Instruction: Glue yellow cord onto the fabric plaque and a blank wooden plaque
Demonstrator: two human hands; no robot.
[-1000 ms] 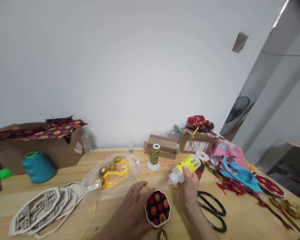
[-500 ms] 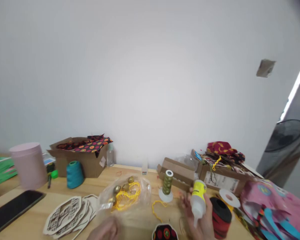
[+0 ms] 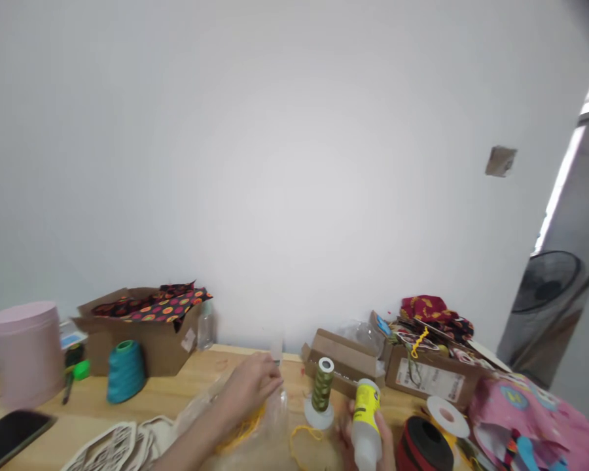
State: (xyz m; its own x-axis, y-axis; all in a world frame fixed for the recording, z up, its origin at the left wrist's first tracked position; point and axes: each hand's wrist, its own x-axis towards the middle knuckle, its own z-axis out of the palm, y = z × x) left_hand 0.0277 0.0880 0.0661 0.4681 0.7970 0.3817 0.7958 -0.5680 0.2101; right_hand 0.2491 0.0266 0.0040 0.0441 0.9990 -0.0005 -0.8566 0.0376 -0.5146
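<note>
My left hand (image 3: 255,381) reaches across the clear plastic bag (image 3: 196,403). Its fingers are curled together at the bag's right edge and appear to pinch the plastic. Yellow cord (image 3: 243,432) shows in the bag, partly covered by my forearm. In my right hand (image 3: 383,438) is a squeeze bottle (image 3: 366,418) with a yellow label, tilted with its lower end towards me; the tip is out of view. Left of that bottle stands a spool of olive thread (image 3: 322,386) on a white disc. A loose yellow string (image 3: 294,445) lies between my hands.
Cut-out wooden plaques (image 3: 110,448), a teal thread cone (image 3: 126,371), a phone (image 3: 14,435) and a pink canister (image 3: 27,353) are at left. A fabric-filled box (image 3: 137,350) stands behind. At right are a red-and-black roll (image 3: 425,445), a ribbon spool (image 3: 447,417) and boxes (image 3: 346,360).
My left hand has moved forward and right, over the bag to its right edge. The bottle has shifted left and down in view. The camera view has shifted; the black patterned piece has left the frame.
</note>
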